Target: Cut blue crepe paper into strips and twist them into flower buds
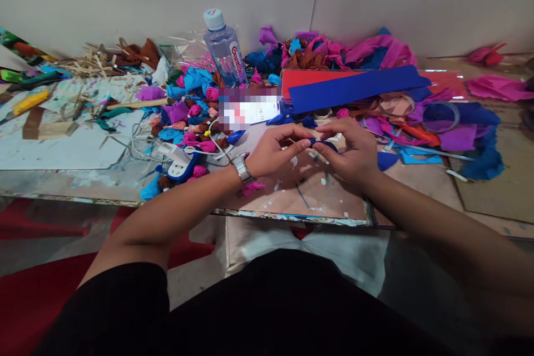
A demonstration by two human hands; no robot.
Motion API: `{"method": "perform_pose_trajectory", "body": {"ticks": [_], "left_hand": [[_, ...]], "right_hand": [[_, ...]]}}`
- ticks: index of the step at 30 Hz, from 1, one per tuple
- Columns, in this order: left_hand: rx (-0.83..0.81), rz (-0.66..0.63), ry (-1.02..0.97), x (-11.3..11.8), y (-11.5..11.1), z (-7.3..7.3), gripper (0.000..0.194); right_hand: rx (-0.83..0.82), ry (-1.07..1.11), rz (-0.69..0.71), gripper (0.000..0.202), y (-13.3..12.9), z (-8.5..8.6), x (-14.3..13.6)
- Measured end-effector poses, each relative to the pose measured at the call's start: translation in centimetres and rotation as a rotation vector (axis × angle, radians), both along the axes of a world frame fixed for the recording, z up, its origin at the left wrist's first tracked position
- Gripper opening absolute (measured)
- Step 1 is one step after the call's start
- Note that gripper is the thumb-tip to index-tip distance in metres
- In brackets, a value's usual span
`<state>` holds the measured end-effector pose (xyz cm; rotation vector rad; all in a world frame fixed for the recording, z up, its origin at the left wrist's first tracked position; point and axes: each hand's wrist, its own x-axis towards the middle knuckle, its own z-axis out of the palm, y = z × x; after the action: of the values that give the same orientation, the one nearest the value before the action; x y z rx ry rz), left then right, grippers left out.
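Note:
Both hands meet over the brown table top near its front edge. My left hand (pixel 277 151), with a metal watch on the wrist, pinches one end of a small dark blue piece (pixel 327 146). My right hand (pixel 352 150) pinches the same piece from the other side, thumb and fingertips together. Fingers partly cover the piece, so its full shape is hidden. Just behind the hands lie a lit phone (pixel 262 110) and a long blue strip (pixel 354 89) on red sheets (pixel 319 79).
A clear bottle (pixel 225 53) with a white cap stands behind the phone. Crumpled coloured pieces (pixel 183 114) surround a blue power strip (pixel 181 168) and its cables at left. Farther left are pliers (pixel 109 118) and a yellow-handled tool (pixel 31 101). Tape rings (pixel 453 117) lie right.

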<state>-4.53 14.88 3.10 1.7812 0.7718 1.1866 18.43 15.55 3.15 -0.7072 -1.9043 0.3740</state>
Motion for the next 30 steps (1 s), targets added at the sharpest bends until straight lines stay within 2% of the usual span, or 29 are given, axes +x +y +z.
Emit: {"method": "perform_pose_trajectory", "body": {"ticks": [2,5,13,18,23,26,30], "left_hand": [[-0.003,0.002,0.011,0.04,0.07,0.05,0.045],[-0.027,-0.020,0.009,0.13,0.03,0.13,0.048],[-0.185,-0.026,-0.001,0.18,-0.09,0.06,0.049],[-0.317,-0.093,-0.101,0.17,-0.26,0.53,0.047],[-0.487,-0.211,-0.204,0.24,-0.56,0.78,0.046],[-0.475,-0.217,-0.244,0.37,-0.56,0.59,0.045],[-0.415,-0.170,-0.186,0.44,-0.45,0.17,0.045]], "right_hand": [[-0.011,-0.031,0.034,0.026,0.09,-0.12,0.05],[0.004,-0.048,0.056,0.019,0.18,-0.22,0.03],[0.003,0.000,0.002,0.018,0.19,0.07,-0.07],[0.034,0.031,0.041,0.019,0.25,-0.17,-0.17],[0.015,0.030,0.031,0.020,0.26,-0.16,-0.20],[0.015,0.022,0.027,0.016,0.26,-0.24,-0.12],[-0.008,-0.004,0.007,0.014,-0.02,-0.20,-0.09]]}}
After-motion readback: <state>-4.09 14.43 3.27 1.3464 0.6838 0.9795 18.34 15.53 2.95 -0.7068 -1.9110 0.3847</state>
